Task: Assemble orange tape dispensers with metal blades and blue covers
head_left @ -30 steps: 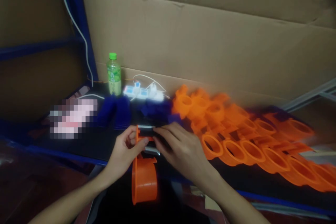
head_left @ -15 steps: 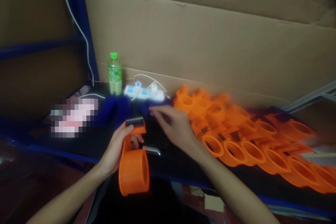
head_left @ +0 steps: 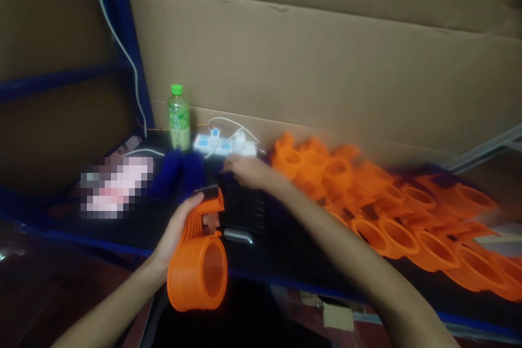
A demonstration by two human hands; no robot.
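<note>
My left hand [head_left: 175, 234] is wrapped round the handle of an orange tape dispenser [head_left: 196, 274], whose round drum hangs low toward me and whose upper end carries a dark strip. My right hand [head_left: 247, 170] reaches over the table just in front of the white power strip, fingers bent downward over something dark blue; what the fingertips touch is hidden. Below it lie several black ribbed strips [head_left: 244, 209]. A small silver-edged tool [head_left: 238, 236] rests nearer me, right of the dispenser.
Many orange dispensers [head_left: 397, 236] are piled on the right of the black table [head_left: 134, 225]. A green-capped bottle [head_left: 179, 119] and a power strip [head_left: 224, 144] stand at the back, before a cardboard wall [head_left: 305, 60]. Blue pieces [head_left: 179, 173] lie left of centre.
My right hand has moved left and away from me, toward the power strip, uncovering the black strips. The dispenser in my left hand has tilted, its drum shifting slightly left.
</note>
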